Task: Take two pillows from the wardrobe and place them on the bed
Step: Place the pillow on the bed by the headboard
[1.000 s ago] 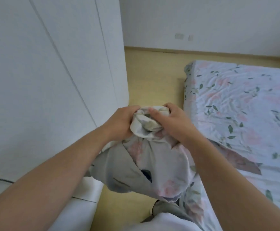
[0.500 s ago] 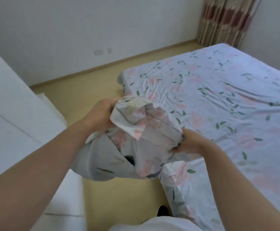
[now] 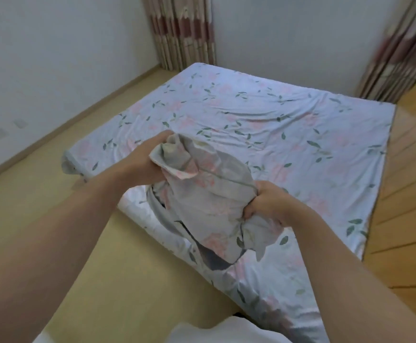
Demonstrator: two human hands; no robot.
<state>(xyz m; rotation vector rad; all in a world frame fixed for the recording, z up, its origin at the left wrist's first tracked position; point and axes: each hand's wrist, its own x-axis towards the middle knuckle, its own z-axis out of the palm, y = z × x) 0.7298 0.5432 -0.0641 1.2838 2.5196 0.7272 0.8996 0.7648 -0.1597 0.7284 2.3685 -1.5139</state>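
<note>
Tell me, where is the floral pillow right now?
The floral pillow is mid-frame in the head view, held up by both hands, left hand and right hand, above the near edge of the floral-sheeted bed.

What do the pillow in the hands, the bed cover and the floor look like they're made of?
The pillow looks like soft woven fabric, probably cotton, matte: it bunches and creases where the left hand and right hand grip it. The bed cover seems a similar thin printed cloth, wrinkled, with a slight sheen at its near edge. The floor looks like smooth wood or laminate planks, with visible seams.
</note>
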